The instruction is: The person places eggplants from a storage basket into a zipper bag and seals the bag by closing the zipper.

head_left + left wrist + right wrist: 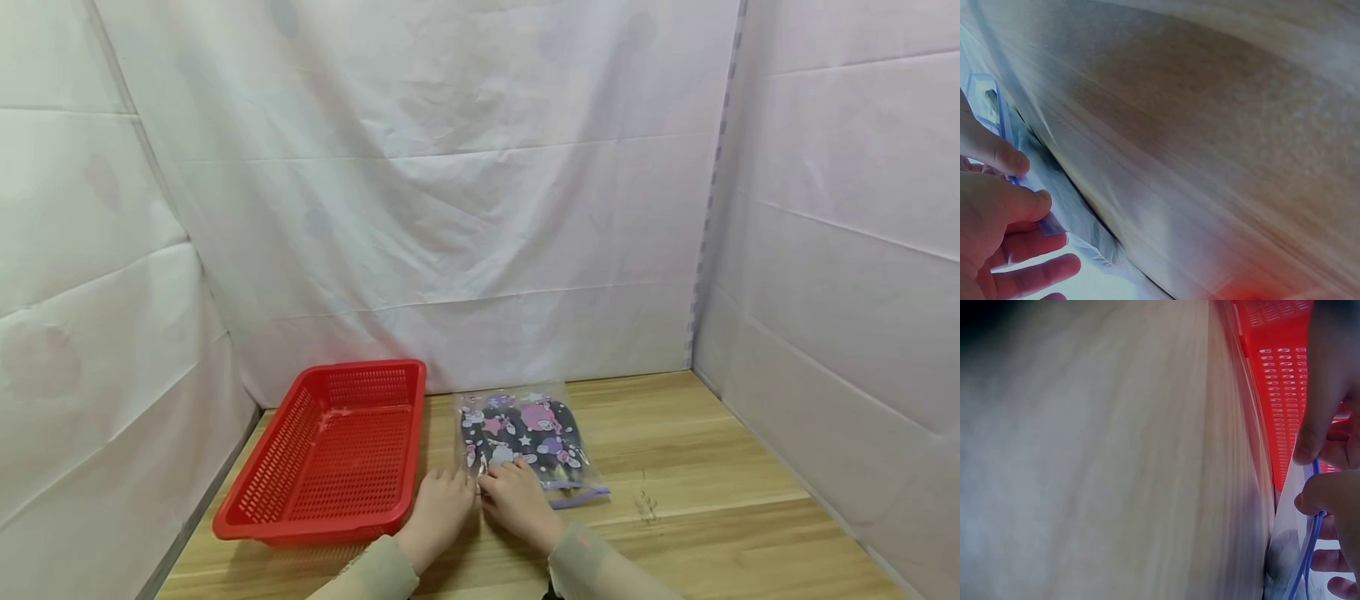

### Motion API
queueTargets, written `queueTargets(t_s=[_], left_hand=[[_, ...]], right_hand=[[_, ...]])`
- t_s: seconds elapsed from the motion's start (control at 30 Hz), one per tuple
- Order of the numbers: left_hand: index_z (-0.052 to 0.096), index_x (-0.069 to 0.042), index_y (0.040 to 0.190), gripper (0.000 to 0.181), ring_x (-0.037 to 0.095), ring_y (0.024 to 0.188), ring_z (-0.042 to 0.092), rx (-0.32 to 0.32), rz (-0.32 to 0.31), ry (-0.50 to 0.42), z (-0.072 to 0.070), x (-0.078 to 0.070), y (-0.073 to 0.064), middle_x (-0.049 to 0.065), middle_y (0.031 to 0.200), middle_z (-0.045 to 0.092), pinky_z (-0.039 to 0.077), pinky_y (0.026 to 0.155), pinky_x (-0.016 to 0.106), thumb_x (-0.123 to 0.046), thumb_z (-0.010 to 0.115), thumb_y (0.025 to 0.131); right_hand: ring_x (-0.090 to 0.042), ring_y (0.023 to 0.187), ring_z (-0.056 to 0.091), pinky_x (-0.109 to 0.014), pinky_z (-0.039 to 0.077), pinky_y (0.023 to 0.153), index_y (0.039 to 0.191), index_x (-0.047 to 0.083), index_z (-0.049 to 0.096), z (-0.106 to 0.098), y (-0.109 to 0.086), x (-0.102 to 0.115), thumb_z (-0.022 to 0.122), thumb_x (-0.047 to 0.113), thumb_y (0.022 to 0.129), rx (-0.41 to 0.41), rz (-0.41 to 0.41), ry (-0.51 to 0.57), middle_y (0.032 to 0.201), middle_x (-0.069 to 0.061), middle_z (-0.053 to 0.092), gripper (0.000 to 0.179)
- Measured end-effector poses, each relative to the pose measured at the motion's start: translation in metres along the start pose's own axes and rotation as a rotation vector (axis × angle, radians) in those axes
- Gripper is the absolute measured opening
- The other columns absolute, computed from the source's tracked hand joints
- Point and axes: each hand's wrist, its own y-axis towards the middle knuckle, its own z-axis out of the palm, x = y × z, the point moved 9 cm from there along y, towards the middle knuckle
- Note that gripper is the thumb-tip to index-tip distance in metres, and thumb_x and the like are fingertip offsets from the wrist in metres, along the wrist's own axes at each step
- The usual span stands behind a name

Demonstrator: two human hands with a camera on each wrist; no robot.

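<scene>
A clear zip bag [592, 475] with a purple zip strip lies on the table, its zip edge toward me. Inside is a folded black item [525, 440] printed with pink, purple and white stars and cartoon figures. My left hand [444, 504] pinches the left end of the strip between thumb and fingers. Right beside it, my right hand [517, 500] pinches the same strip. In the left wrist view the purple zip strip [1052, 225] shows between the fingertips. On the right of the strip, the bag's mouth edges [1307, 565] stand slightly apart in the right wrist view.
A red perforated plastic basket [352, 467] stands to the left of the bag, close to my left forearm. White cloth [465, 208] hangs at the back and along both sides of the wooden table [720, 467].
</scene>
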Motion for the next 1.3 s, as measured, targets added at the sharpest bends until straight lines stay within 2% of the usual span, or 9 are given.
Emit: queueTargets(t_s=[0.17,0.33,0.53,0.8,1.03,1.3], left_hand=[[0.068,-0.015,0.078,0.01,0.014,0.057,0.05,-0.019,0.0,0.001,0.001,0.0,0.0,0.0,0.069,0.052,0.038,0.053,0.03,-0.024,0.064,0.081],[0.069,-0.015,0.081,0.01,0.015,0.056,0.05,0.007,0.002,0.008,0.003,-0.001,0.0,0.0,0.07,0.053,0.039,0.054,0.03,-0.024,0.065,0.081],[0.069,-0.015,0.081,0.009,0.014,0.056,0.049,0.017,0.007,0.014,0.004,-0.001,0.0,0.0,0.07,0.054,0.039,0.054,0.03,-0.024,0.068,0.08],[0.067,-0.015,0.075,0.01,0.014,0.053,0.047,-0.055,0.003,0.014,0.002,0.0,-0.001,0.0,0.07,0.054,0.036,0.053,0.029,-0.024,0.07,0.073],[0.07,-0.016,0.079,0.006,0.015,0.057,0.052,0.07,-0.003,0.007,0.011,-0.002,0.0,0.0,0.073,0.058,0.04,0.056,0.031,-0.022,0.07,0.079],[0.07,-0.017,0.077,0.005,0.014,0.057,0.051,0.069,0.007,0.005,0.011,-0.001,0.0,-0.001,0.07,0.057,0.04,0.056,0.031,-0.022,0.068,0.079]], right_hand=[[-0.015,0.072,0.058,-0.035,0.046,0.071,0.08,0.021,0.067,0.002,-0.001,-0.001,0.081,0.03,0.069,0.012,-0.003,0.0,0.079,0.006,0.06,0.02],[-0.015,0.071,0.058,-0.035,0.046,0.07,0.079,0.021,0.066,0.003,-0.001,-0.003,0.079,0.028,0.071,0.041,0.004,0.018,0.078,0.006,0.059,0.017],[-0.015,0.068,0.058,-0.036,0.048,0.07,0.074,0.02,0.064,0.0,-0.002,-0.004,0.08,0.025,0.07,0.032,0.0,0.031,0.076,0.006,0.059,0.017],[-0.014,0.068,0.059,-0.036,0.046,0.072,0.073,0.022,0.063,0.002,-0.004,-0.007,0.079,0.026,0.069,0.028,0.0,0.017,0.078,0.007,0.06,0.017],[-0.014,0.068,0.058,-0.033,0.043,0.069,0.073,0.021,0.063,0.004,-0.007,-0.009,0.079,0.025,0.068,0.026,0.001,0.028,0.075,0.008,0.058,0.017],[-0.014,0.066,0.057,-0.032,0.04,0.066,0.071,0.022,0.061,0.004,-0.007,-0.011,0.079,0.025,0.067,0.01,-0.021,0.02,0.073,0.009,0.057,0.019]])
